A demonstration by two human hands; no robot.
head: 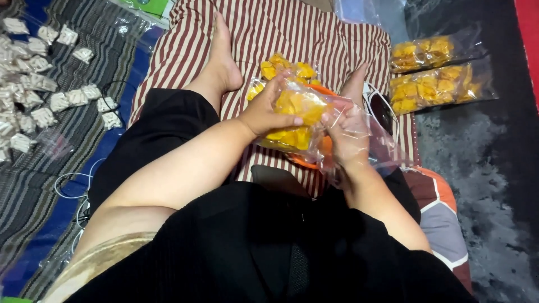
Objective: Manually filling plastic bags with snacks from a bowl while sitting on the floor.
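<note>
Way off to the left of the hands there's a scatter of small white packets (39, 84) on a striped mat (95, 33), plus a thin white cable (70, 179) looping near the left elbow (nothing over there is being touched).

Moving in: the left hand (269, 109) is curled over the top of a clear bag (300, 126) stuffed with yellow chips (297, 106), fingers wrapped round and thumb pressing the front. It's closed on the bag, not loose. The bag sits right between the hands, over an orange tray (314, 163) that peeks out under it, all of it above a red and cream striped cloth (292, 28). Just past the fingertips lies another loose clump of chips (286, 67).

The right hand (348, 137) is wrapped in the loose plastic at the bag's open side. Fingers look partly bent and gripping the film, but the plastic blurs it, so I can't tell exactly how tight.

My read: this is the filling or settling step, chips pressed down while the mouth is held. The next move probably calls for keeping the mouth gathered and not crushing the chips.

Far right of the hands, two filled bags (438, 73) lie on a dark grey rug (483, 168).
</note>
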